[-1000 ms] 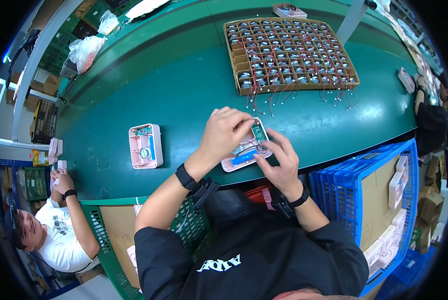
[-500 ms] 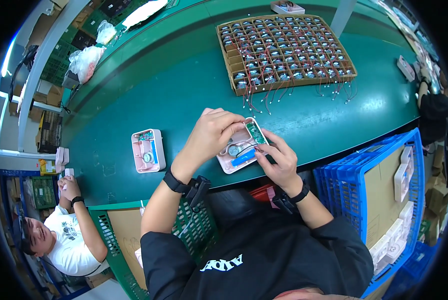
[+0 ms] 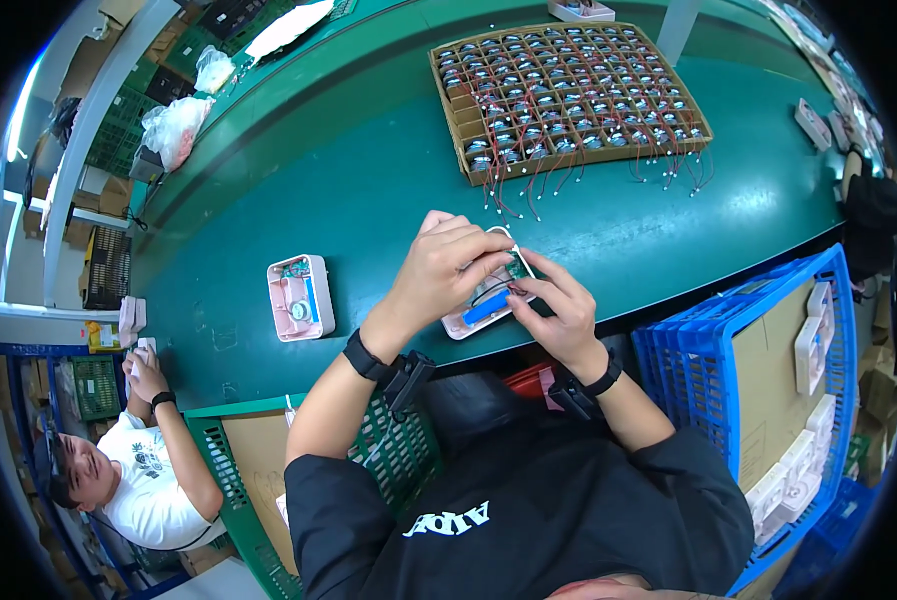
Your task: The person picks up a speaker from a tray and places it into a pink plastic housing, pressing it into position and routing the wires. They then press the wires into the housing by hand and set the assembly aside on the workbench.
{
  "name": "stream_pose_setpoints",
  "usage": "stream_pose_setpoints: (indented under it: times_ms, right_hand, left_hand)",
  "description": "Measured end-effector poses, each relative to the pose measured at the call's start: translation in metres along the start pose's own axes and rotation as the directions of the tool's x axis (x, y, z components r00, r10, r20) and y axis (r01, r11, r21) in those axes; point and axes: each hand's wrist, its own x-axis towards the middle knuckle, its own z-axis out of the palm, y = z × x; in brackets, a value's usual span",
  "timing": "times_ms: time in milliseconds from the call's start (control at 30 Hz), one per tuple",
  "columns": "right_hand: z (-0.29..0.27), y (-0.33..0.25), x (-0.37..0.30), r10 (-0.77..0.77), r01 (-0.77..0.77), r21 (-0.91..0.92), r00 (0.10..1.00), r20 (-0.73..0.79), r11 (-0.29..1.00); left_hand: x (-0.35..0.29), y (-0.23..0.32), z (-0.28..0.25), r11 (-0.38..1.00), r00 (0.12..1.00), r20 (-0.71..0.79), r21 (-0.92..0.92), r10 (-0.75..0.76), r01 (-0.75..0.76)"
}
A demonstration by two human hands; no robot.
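A pale pink plastic housing (image 3: 455,324) lies near the table's front edge, partly covered by my hands. Inside it are a blue cylindrical battery (image 3: 485,309), dark thin wires (image 3: 492,290) and a green circuit board (image 3: 517,267). My left hand (image 3: 450,264) reaches over the housing, its fingertips pinched by the board; what they hold is hidden. At the right side, my right hand (image 3: 558,314) is closed, thumb and fingers pinching the wires' end. To the left stands another open housing (image 3: 318,322) with a round silver speaker (image 3: 300,311) and a blue battery.
A divided cardboard tray (image 3: 590,152) of speakers with trailing red wires sits at the far side. A blue crate (image 3: 733,345) holding pink housings is at right, a green crate (image 3: 213,440) at lower left. At left, a co-worker (image 3: 153,470) handles a small pale part.
My left hand has shifted slightly right over the housing, now covering the speaker inside. My right hand stays by the wires with its fingers a little moved.
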Motion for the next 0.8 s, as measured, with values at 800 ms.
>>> stream_pose_setpoints:
  times_ms: [800]
  right_hand:
    - [-0.002, 0.001, -0.003, 0.054, -0.051, 0.093, 0.998, -0.029, 0.994]
  left_hand:
    - [0.020, 0.000, 0.007, 0.882, 0.824, 0.528, 0.267, 0.204, -0.389]
